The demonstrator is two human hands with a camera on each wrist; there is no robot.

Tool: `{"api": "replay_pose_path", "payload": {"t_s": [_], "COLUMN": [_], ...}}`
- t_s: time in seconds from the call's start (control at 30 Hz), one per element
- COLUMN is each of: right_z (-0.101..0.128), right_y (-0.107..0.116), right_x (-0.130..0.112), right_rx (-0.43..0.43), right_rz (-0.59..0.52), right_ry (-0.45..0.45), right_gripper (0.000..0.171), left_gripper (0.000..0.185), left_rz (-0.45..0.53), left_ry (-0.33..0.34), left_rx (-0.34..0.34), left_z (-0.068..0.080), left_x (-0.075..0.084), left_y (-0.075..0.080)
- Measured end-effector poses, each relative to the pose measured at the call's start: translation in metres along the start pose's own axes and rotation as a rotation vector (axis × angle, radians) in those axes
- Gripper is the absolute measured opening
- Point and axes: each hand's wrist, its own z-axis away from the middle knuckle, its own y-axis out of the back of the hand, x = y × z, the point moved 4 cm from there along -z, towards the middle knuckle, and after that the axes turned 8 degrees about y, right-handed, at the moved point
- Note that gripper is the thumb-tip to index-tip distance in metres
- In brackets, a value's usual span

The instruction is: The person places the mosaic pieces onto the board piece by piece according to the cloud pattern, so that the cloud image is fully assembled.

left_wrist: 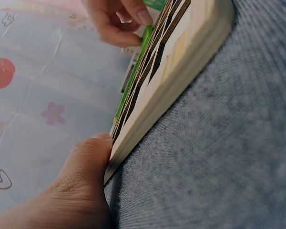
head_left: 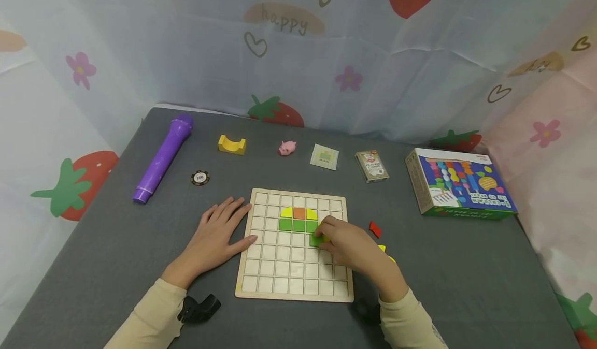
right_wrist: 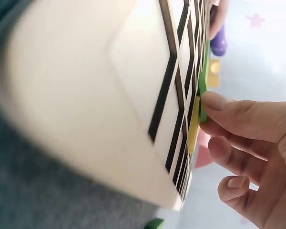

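while the right hand (head_left: 347, 243) pinches a green square tile (head_left: 317, 239) over a cell just below the green row on the wooden grid board (head_left: 294, 281), the left hand (head_left: 219, 237) lies flat, fingers straight, against the board's left edge. a skewed tile could jam, or nudge the neighbouring green tiles (head_left: 298, 225) loose.

A child's play corner at home.
Strawberry-and-flower printed fabric backdrop (head_left: 298, 54) hangs behind the grey cloth-covered table (head_left: 466, 266); on that table, a small pink pig toy (head_left: 287, 147).
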Motion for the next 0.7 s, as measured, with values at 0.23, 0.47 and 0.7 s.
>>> {"api": "replay_pose_path", "payload": {"t_s": [0.23,0.47,0.7], "right_z": [-0.0051,-0.0063,-0.0061], "right_y": [-0.0037,-0.0020,-0.0029], "right_x": [-0.0047,-0.0085,-0.0081], "right_rx": [-0.017,-0.015,-0.001], "right_rz": [0.009,0.023,0.026], "right_ry": [-0.018,-0.013,-0.013], "right_gripper": [0.020,0.021,0.020], "left_gripper": [0.074,0.074,0.074], "left_rz": [-0.005,-0.010,-0.010], "left_ry": [0.002,0.002,0.007], "left_rx": [0.001,-0.002,-0.009], "left_z": [0.0001,0.0002,0.0005], "left_x": [0.0011,0.0017,0.0019], "left_y": [0.0012,0.0017,0.0020]}}
